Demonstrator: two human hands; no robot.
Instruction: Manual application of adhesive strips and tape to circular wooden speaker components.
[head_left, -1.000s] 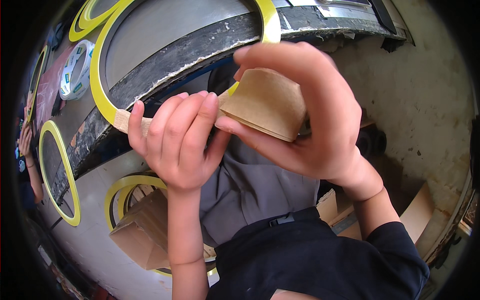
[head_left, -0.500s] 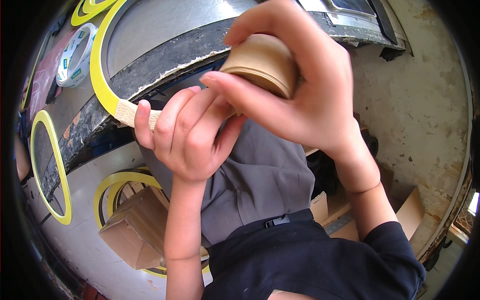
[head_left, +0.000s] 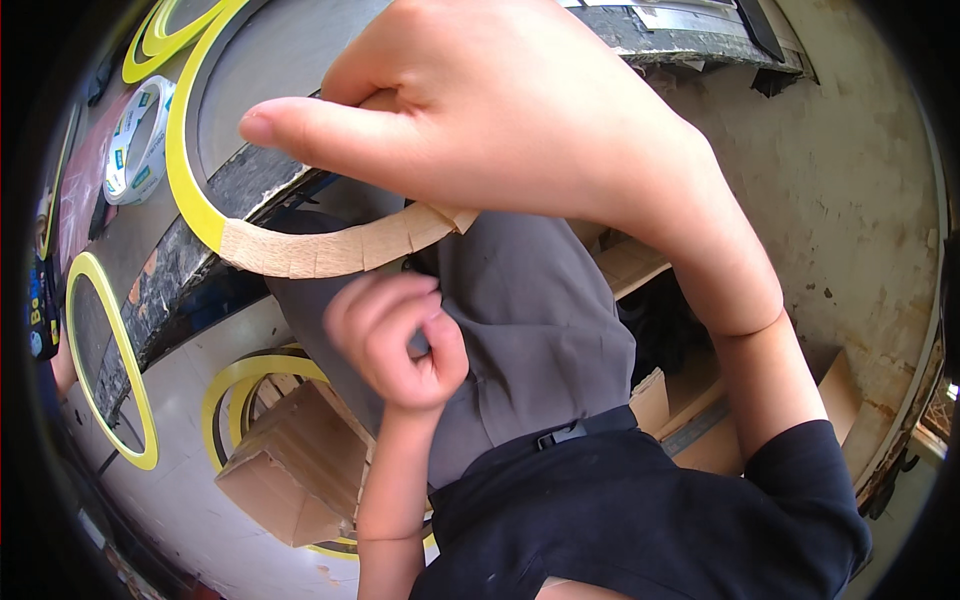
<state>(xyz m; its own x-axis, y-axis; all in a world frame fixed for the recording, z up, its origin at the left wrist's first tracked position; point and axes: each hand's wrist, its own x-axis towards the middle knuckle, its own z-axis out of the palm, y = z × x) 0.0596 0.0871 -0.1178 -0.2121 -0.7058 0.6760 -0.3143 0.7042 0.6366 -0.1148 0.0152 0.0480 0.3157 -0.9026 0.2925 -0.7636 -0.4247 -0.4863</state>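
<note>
A flat yellow ring point(head_left: 190, 190) lies on the worktable with its near side jutting past the edge. Overlapping strips of brown paper tape point(head_left: 340, 250) cover that near side, and the last strip ends loose below my right wrist. Over the ring is my right hand point(head_left: 500, 120), its thumb stretched to the left and its index finger bent. The other fingers and anything in them are hidden behind the hand; no tape roll shows. Below the taped side, apart from it, my left hand point(head_left: 400, 340) is curled with thumb against fingers, partly blurred. Nothing shows in it.
On the worktable point(head_left: 265, 75) to the left stand a white tape roll point(head_left: 140, 140) and more yellow rings point(head_left: 165, 40). Another yellow ring point(head_left: 150, 430) hangs at its left edge. A cardboard box point(head_left: 300, 450) is on the floor, beside a stained wall point(head_left: 840, 200) at right.
My right hand has turned over and moved left across the ring; the brown tape roll it held is out of sight. My left hand has dropped away from the ring and curled.
</note>
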